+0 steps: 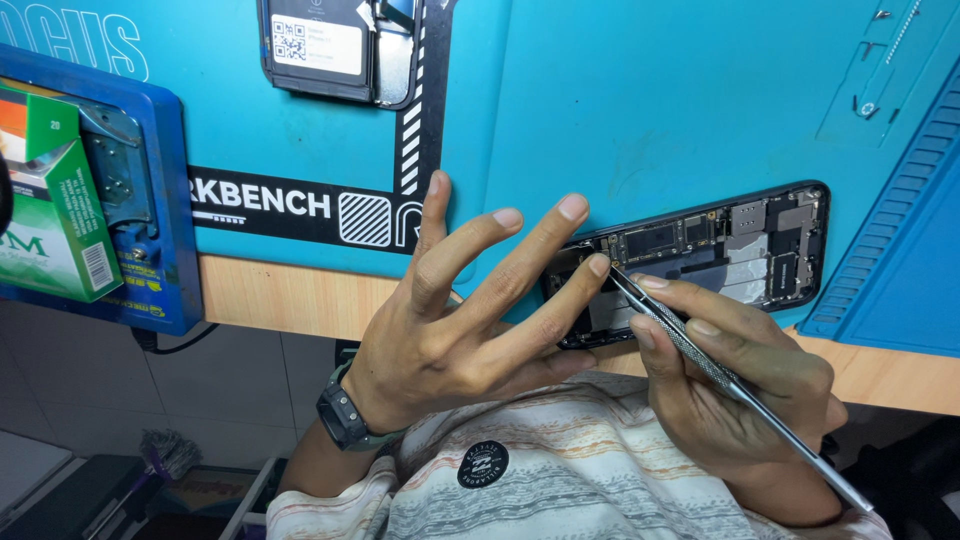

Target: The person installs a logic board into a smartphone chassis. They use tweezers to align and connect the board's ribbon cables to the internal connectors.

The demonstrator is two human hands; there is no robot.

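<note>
Here, right hand [740,385] w/ tweezers [700,360], opened phone [700,255]

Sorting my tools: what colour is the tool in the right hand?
Silver metal tweezers, seen in the head view.

The left hand [470,310] hides the near end of the opened phone [700,260] at the desk's front edge. The tool's [720,385] tip there is too small to make out. The picture's top edge cuts off a second phone [335,50].

A wooden bench [270,295] is covered by a blue mat [620,110]; an opened phone [700,260] and a blue tray [170,200] are laid on it.
</note>
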